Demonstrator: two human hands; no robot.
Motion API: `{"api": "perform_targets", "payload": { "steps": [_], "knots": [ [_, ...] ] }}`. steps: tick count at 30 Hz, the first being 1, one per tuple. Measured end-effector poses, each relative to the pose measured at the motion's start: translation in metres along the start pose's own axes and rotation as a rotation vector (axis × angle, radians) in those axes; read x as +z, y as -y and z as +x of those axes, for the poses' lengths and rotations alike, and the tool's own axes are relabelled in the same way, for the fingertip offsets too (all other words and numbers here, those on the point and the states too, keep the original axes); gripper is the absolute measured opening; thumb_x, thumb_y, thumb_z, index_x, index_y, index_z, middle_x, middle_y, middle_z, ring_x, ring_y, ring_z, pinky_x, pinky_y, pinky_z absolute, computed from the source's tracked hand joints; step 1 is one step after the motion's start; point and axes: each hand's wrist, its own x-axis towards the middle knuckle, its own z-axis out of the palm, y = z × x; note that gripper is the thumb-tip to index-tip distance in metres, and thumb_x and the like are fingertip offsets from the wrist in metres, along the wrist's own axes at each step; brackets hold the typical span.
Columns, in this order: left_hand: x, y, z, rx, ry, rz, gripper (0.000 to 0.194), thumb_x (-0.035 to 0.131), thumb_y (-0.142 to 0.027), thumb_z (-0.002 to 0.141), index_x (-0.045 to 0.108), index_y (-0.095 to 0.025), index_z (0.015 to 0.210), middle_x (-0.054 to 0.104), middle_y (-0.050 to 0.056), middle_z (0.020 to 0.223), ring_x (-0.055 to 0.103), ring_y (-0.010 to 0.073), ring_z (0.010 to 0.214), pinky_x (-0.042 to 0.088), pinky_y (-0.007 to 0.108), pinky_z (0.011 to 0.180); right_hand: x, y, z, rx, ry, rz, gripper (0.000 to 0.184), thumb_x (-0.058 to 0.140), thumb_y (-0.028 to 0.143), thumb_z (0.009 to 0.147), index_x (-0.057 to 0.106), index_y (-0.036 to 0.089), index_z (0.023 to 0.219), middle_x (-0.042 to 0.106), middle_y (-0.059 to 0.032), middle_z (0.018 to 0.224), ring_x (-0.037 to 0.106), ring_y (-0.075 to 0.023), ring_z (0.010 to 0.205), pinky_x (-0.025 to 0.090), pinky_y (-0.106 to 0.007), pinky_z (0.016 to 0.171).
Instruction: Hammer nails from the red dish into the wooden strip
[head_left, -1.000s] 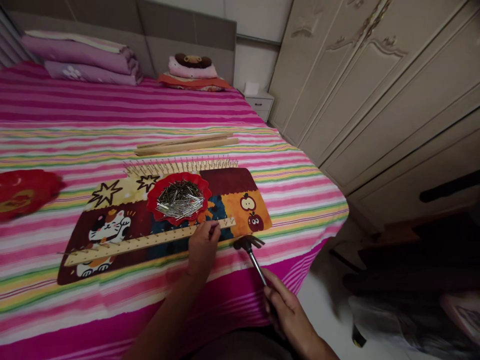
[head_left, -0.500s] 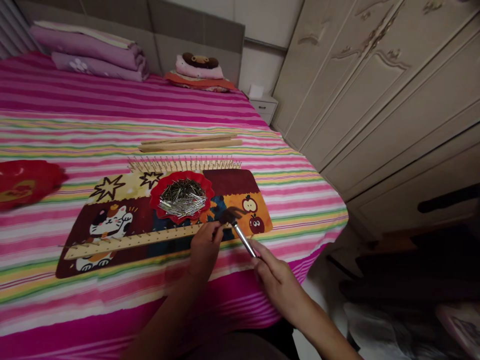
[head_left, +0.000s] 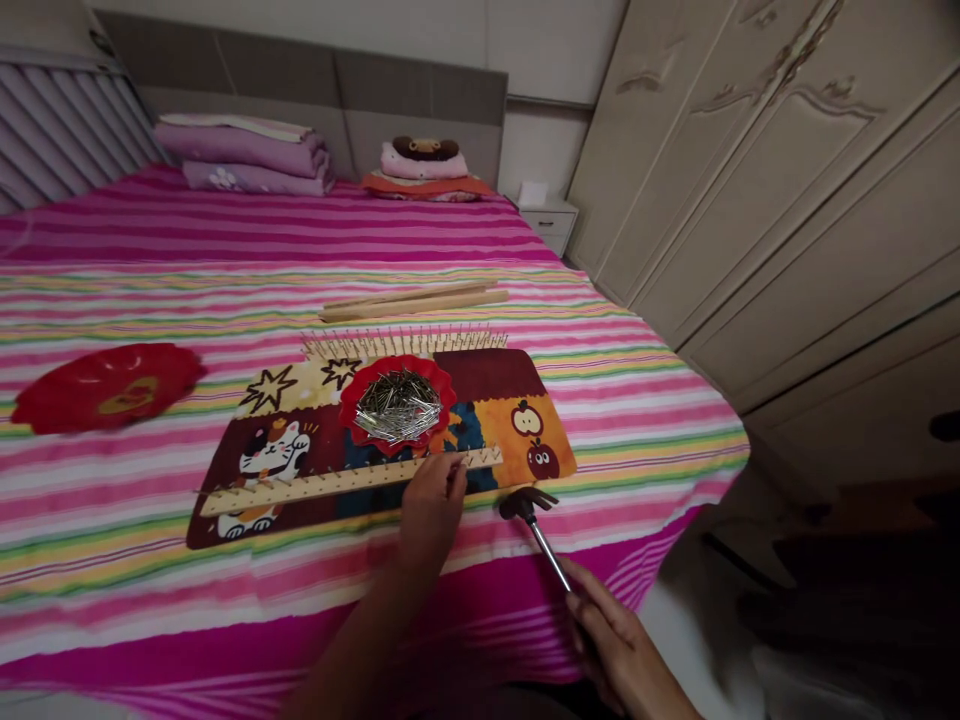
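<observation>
A long wooden strip [head_left: 330,484] studded with nails lies across a colourful cartoon mat [head_left: 495,375] on the striped bed. My left hand [head_left: 431,505] rests on the strip near its right end, fingers pinched at the wood; whether a nail is between them is too small to see. My right hand [head_left: 611,640] grips the handle of a small hammer [head_left: 534,510], whose head hangs just off the mat's lower right edge. A red scalloped dish [head_left: 397,407] full of loose nails sits right behind the strip.
A second nailed strip [head_left: 405,342] lies along the mat's far edge, with two bare wooden strips [head_left: 416,300] beyond it. Another red dish [head_left: 105,383] sits at the left. Folded bedding [head_left: 244,155] and a pillow stack [head_left: 426,170] are at the headboard. A wardrobe [head_left: 757,180] stands to the right.
The hammer head, which was over the strip by my left fingers half a second ago, has swung back down and to the right. My left hand stays at the strip. The camera shifted.
</observation>
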Motion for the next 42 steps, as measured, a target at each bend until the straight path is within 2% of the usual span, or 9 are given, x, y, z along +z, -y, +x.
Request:
{"api": "perform_targets", "payload": {
  "steps": [5, 7, 11, 15, 19, 25, 32, 37, 42],
  "knots": [
    [-0.053, 0.016, 0.048, -0.06, 0.057, 0.33, 0.022, 0.046, -0.021, 0.078, 0.066, -0.021, 0.089, 0.067, 0.006, 0.091, 0.06, 0.0191, 0.085, 0.045, 0.029, 0.077, 0.003, -0.025, 0.017, 0.073, 0.016, 0.08, 0.067, 0.051, 0.05, 0.075, 0.039, 0.017, 0.132, 0.033, 0.0116, 0.045, 0.02, -0.0041, 0.03, 0.011, -0.014, 0.029],
    [-0.066, 0.027, 0.071, -0.051, 0.184, 0.514, 0.024, 0.048, -0.017, 0.074, 0.068, -0.021, 0.085, 0.067, 0.008, 0.09, 0.059, 0.0213, 0.085, 0.044, 0.03, 0.076, 0.003, -0.028, 0.02, 0.072, 0.021, 0.091, 0.063, 0.049, 0.049, 0.076, 0.039, 0.018, 0.131, 0.034, 0.012, 0.044, 0.019, -0.0036, 0.03, 0.011, -0.013, 0.028],
    [-0.069, 0.038, 0.097, -0.107, 0.48, 0.73, 0.022, 0.051, -0.016, 0.067, 0.07, -0.021, 0.077, 0.068, 0.01, 0.082, 0.061, 0.0227, 0.076, 0.042, 0.029, 0.067, 0.002, -0.03, 0.022, 0.077, 0.023, 0.101, 0.059, 0.047, 0.047, 0.079, 0.038, 0.02, 0.13, 0.04, 0.0107, 0.047, 0.02, -0.0024, 0.029, 0.012, -0.012, 0.028],
    [-0.064, 0.038, 0.101, -0.055, 0.571, 0.724, 0.019, 0.052, -0.016, 0.066, 0.069, -0.022, 0.072, 0.067, 0.008, 0.081, 0.06, 0.0208, 0.074, 0.039, 0.026, 0.062, 0.001, -0.03, 0.023, 0.081, 0.042, 0.104, 0.059, 0.047, 0.048, 0.079, 0.038, 0.02, 0.13, 0.037, 0.0119, 0.045, 0.018, -0.0024, 0.029, 0.011, -0.011, 0.027],
    [-0.065, 0.043, 0.099, 0.011, 0.57, 0.634, 0.017, 0.051, -0.014, 0.066, 0.066, -0.022, 0.068, 0.065, 0.005, 0.076, 0.057, 0.0177, 0.07, 0.035, 0.024, 0.059, 0.003, -0.028, 0.022, 0.056, 0.024, 0.105, 0.056, 0.047, 0.047, 0.079, 0.04, 0.021, 0.128, 0.04, 0.0111, 0.047, 0.019, -0.0019, 0.028, 0.011, -0.011, 0.027],
    [-0.074, 0.054, 0.1, -0.003, 0.43, 0.477, 0.013, 0.051, -0.023, 0.07, 0.064, -0.022, 0.067, 0.064, 0.002, 0.073, 0.056, 0.015, 0.066, 0.037, 0.023, 0.061, 0.002, -0.03, 0.023, 0.062, 0.026, 0.123, 0.059, 0.049, 0.049, 0.077, 0.04, 0.021, 0.128, 0.039, 0.0117, 0.044, 0.02, -0.0022, 0.027, 0.012, -0.011, 0.027],
    [-0.084, 0.048, 0.098, -0.314, 0.243, 0.04, 0.013, 0.062, -0.033, 0.06, 0.067, -0.022, 0.066, 0.065, -0.002, 0.06, 0.056, 0.0145, 0.057, 0.04, 0.024, 0.057, 0.002, -0.033, 0.026, 0.101, 0.009, 0.123, 0.062, 0.051, 0.048, 0.075, 0.038, 0.022, 0.13, 0.041, 0.0101, 0.046, 0.024, -0.0029, 0.027, 0.013, -0.011, 0.026],
    [-0.093, 0.022, 0.086, -0.504, 0.274, -0.485, 0.031, 0.072, -0.04, 0.051, 0.067, -0.016, 0.07, 0.062, 0.0, 0.057, 0.053, 0.0112, 0.052, 0.042, 0.023, 0.05, 0.004, -0.031, 0.023, 0.055, 0.003, 0.124, 0.058, 0.048, 0.046, 0.078, 0.038, 0.02, 0.129, 0.041, 0.0103, 0.046, 0.023, -0.0026, 0.028, 0.014, -0.01, 0.026],
    [-0.092, 0.004, 0.065, -0.546, 0.327, -0.646, 0.031, 0.075, -0.037, 0.05, 0.067, -0.015, 0.071, 0.063, 0.001, 0.057, 0.055, 0.011, 0.052, 0.042, 0.022, 0.047, 0.003, -0.029, 0.022, 0.076, 0.006, 0.102, 0.057, 0.048, 0.044, 0.078, 0.039, 0.021, 0.129, 0.043, 0.01, 0.048, 0.023, -0.0024, 0.028, 0.015, -0.01, 0.025]
  ]
}}
